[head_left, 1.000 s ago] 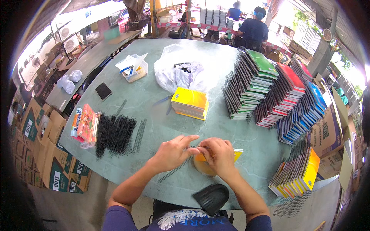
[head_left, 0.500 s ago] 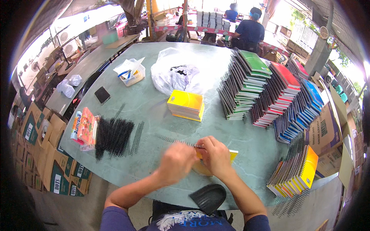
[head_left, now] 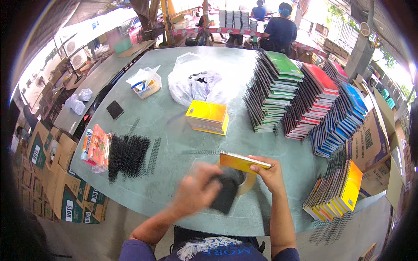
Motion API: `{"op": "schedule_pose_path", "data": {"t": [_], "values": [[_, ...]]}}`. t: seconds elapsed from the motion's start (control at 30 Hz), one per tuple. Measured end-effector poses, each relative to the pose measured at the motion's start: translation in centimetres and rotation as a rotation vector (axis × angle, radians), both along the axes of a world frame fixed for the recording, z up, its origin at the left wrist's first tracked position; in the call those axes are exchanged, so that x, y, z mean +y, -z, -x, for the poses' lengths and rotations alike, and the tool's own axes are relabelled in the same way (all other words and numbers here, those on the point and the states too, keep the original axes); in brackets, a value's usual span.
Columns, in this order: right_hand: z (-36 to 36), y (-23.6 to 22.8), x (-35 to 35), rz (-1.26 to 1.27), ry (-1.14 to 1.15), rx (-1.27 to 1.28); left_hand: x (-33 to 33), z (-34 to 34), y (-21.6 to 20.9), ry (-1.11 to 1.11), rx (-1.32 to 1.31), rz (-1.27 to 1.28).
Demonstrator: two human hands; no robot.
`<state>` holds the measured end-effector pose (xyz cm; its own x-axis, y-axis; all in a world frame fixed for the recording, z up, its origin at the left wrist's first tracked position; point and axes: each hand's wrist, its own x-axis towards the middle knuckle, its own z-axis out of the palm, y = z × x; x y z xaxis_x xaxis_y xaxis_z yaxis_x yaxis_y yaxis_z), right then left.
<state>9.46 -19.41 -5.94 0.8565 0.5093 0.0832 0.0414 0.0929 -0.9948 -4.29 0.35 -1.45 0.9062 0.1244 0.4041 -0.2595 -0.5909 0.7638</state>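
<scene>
A small yellow notebook (head_left: 244, 162) is held at its right end by my right hand (head_left: 271, 174), its fingers closed on it. A dark wire coil (head_left: 202, 152) sticks out leftward from the notebook's left end. My left hand (head_left: 198, 189), smeared by motion, grips a curved black pad (head_left: 226, 193) by its left side, just below the notebook. Beneath the notebook and partly behind the pad lies a roll of tan tape (head_left: 248, 182). Further up the table stands a stack of yellow notebooks (head_left: 207, 116) without coils.
Loose black coils (head_left: 128, 156) lie in a heap at left. Tall stacks of coiled green notebooks (head_left: 272, 95), red notebooks (head_left: 311, 104) and blue notebooks (head_left: 339, 119) fill the right, with coiled yellow notebooks (head_left: 335, 195) nearer. A plastic bag (head_left: 196, 85) and a tub (head_left: 148, 89) sit farther back.
The black pad has come up from the table's near edge in my left hand. My right hand has shifted right and raised the notebook, and my hands have parted.
</scene>
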Motion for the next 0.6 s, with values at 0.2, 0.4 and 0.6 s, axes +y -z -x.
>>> {"op": "schedule_pose_path", "data": {"t": [0.2, 0.4, 0.6], "values": [[0.0, 0.5, -0.1, 0.035, -0.031, -0.013, 1.2, -2.3, -2.4, -0.142, -0.101, -0.397], [0.5, 0.5, -0.1, -0.030, -0.076, 0.040, 0.7, -2.9, -0.7, -0.008, 0.025, -0.411], [0.8, 0.7, 0.1, -0.040, -0.033, 0.068, 0.8, -4.6, -1.2, -0.006, -0.058, -0.380]]}}
